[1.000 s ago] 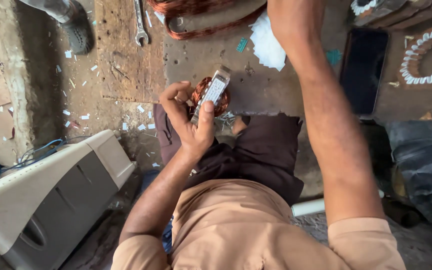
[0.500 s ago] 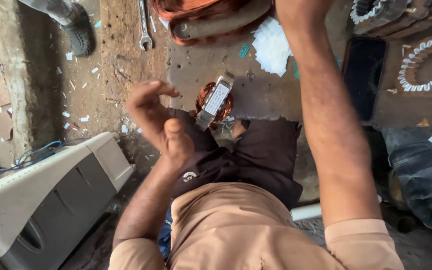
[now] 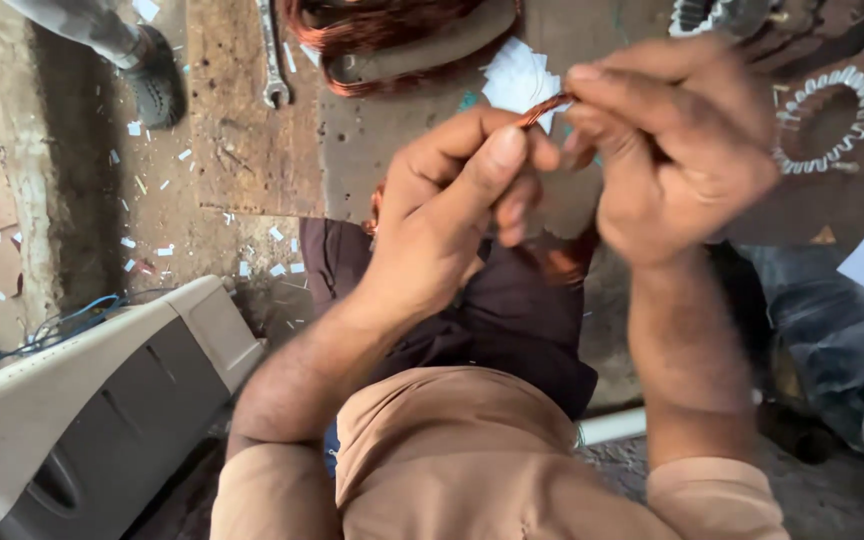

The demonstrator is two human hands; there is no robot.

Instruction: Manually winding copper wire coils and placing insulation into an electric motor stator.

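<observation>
You sit over a dusty concrete floor (image 3: 82,200) littered with white paper scraps, with a worn wooden board (image 3: 242,130) lying on it ahead of your knees. Take the board as your landmark. Just above its near edge, your two hands meet in the air. Your left hand (image 3: 452,210) is closed, thumb and forefingers pinching a short bundle of copper wire (image 3: 544,108). Your right hand (image 3: 672,150), just right of the left, is closed on the other end of the same wire, so the strand runs between the two pinches. The wire is blurred, and you cannot tell how many strands it has.

On the board's far part lies a large coil (image 3: 392,45) of copper winding, and left of the coil a spanner (image 3: 272,60) rests lengthwise. A white sheet of paper (image 3: 517,75) lies on the board right of the coil, partly behind your fingers. Right of the board, a ring-shaped stator (image 3: 827,125) with white slot liners sits on dark ground. Left of the board, on the floor, stands another person's dark shoe (image 3: 157,85). Near the board's closer left corner sits a grey and cream casing (image 3: 82,400).
</observation>
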